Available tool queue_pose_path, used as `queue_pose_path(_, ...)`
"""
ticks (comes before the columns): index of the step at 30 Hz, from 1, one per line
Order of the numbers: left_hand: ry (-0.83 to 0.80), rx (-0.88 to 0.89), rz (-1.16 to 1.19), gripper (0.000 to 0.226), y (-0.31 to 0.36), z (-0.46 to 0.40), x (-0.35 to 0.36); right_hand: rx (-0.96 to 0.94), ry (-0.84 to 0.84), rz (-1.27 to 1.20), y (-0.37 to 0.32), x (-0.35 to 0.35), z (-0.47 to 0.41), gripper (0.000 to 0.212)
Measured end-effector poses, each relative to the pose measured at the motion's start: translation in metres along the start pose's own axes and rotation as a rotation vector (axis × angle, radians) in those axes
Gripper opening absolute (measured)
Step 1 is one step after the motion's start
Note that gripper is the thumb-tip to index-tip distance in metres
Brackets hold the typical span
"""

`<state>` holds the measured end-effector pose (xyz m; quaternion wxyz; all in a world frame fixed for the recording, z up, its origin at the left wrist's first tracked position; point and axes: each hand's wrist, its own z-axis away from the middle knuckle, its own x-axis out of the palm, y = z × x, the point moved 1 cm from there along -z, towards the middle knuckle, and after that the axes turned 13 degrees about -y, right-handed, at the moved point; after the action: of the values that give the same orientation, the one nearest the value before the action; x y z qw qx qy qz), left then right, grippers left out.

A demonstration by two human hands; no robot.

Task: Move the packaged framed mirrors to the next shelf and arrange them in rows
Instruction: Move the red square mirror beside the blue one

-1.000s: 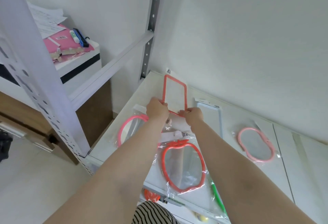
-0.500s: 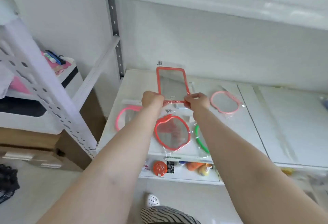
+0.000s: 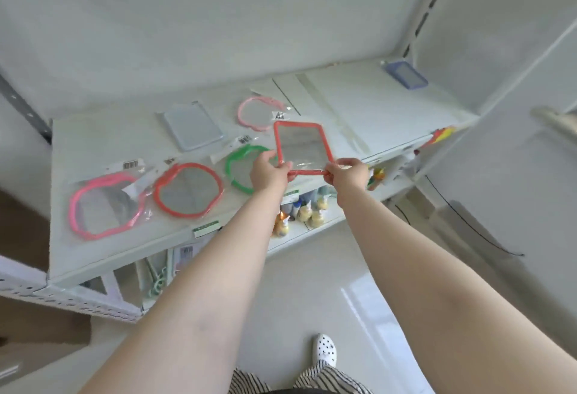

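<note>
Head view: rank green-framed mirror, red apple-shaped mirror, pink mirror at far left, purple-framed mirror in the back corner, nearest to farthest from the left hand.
1. Green-framed mirror: just beside the left hand, partly hidden behind it.
2. Red apple-shaped mirror: further left along the shelf's front row.
3. Pink mirror: far left end of that row.
4. Purple-framed mirror: back right corner, beyond the right hand.
</note>
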<state>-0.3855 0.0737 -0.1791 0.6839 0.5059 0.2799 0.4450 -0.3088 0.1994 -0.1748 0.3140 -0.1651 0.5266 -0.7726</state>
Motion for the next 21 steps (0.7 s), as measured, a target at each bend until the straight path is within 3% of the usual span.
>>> queue_pose_path(4,-0.145,-0.021,-0.011,0.048,-0.006,0.000,0.075,0.012,0.082,-0.048,-0.003,-0.077,-0.008,0.026)
queue_pose_path(12,-0.341,-0.065,0.028,0.043,-0.037,0.007,0.270,0.062,0.186,-0.050,0.007,-0.273,-0.051,0.018)
queue_pose_path(21,-0.423,-0.155,-0.014,0.045,-0.044,0.001,0.421,0.088,0.226,-0.032,0.000,-0.416,-0.106,0.014)
